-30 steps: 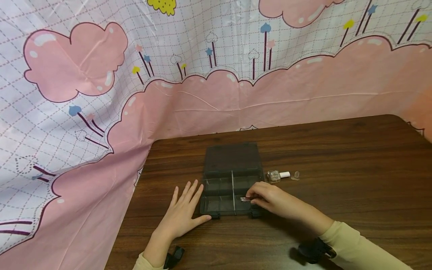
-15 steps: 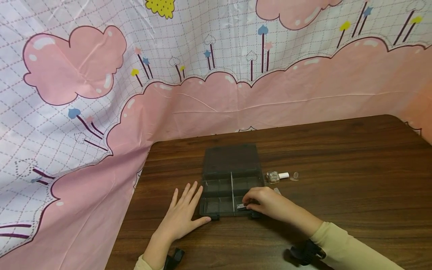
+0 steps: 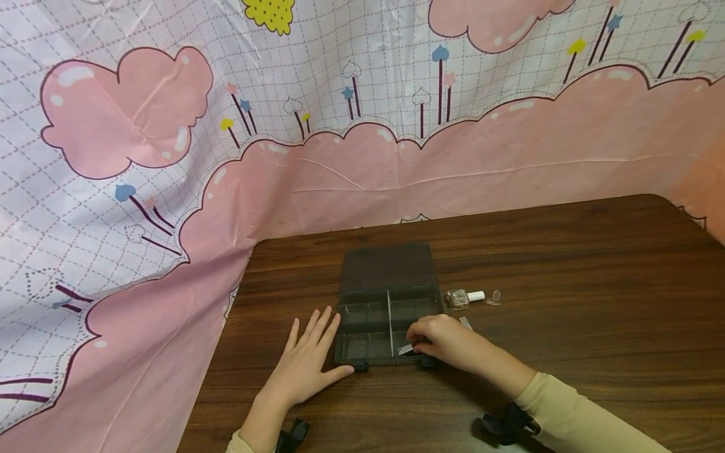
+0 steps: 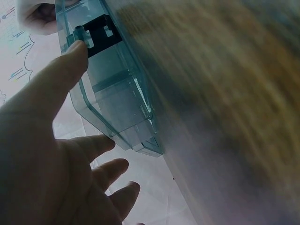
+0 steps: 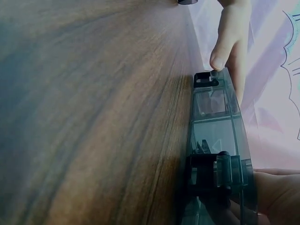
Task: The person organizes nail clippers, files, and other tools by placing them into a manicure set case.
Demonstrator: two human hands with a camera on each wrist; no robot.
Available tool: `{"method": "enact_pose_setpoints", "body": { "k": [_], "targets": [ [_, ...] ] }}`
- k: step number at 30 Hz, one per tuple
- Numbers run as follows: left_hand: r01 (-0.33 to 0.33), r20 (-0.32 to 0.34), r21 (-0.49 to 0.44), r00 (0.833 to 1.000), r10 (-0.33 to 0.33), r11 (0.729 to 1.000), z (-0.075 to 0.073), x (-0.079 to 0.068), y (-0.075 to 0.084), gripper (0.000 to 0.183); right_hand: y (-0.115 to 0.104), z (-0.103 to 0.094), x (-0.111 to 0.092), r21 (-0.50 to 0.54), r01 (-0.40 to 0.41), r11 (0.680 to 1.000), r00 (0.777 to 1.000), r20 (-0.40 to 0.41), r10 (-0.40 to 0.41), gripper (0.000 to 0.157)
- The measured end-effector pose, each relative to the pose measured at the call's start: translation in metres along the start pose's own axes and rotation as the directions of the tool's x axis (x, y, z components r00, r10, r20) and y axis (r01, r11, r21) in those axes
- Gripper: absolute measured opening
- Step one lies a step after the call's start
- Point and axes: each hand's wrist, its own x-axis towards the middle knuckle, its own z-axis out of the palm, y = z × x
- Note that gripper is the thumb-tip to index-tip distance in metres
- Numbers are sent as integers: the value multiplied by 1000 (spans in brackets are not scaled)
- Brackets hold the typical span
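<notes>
Our right hand (image 3: 444, 338) has thumb and fingers pinched on one end of a small metal piece (image 3: 404, 350), perhaps a nail clipper, in the near right compartment (image 3: 399, 338). Under the grip stretches the table (image 3: 566, 264), and on it the see-through box (image 3: 379, 362) we are reaching into; its lid (image 3: 387, 270) lies open beyond the grip, so we can work from above. Left of the grip, our left hand (image 3: 303, 368) spreads its fingers beside the box, thumb at the front clasp (image 3: 360, 366), well placed to steady it. The divider (image 3: 389, 314) stands just left of the grip, and a bottle (image 3: 457, 299) lies beyond and to the right; we would do best lowering the metal piece flat, clear of the divider, before parting our fingertips
</notes>
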Motion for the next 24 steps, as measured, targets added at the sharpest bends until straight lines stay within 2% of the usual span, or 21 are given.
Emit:
{"method": "enact_pose_setpoints", "body": {
  "k": [9, 18, 24],
  "targets": [
    [4, 1, 2, 1000, -4, 1000, 0, 0, 0, 96, 2, -2, 1, -70, 34, 997, 999, 23, -32, 15],
    [10, 12, -11, 1000, -10, 1000, 1, 0, 0, 96, -2, -4, 2, -97, 3, 995, 998, 56, 2, 15],
    [0, -1, 0, 1000, 0, 1000, 1, 0, -1, 96, -2, -5, 1, -93, 1, 996, 999, 41, 3, 17]
  ]
}}
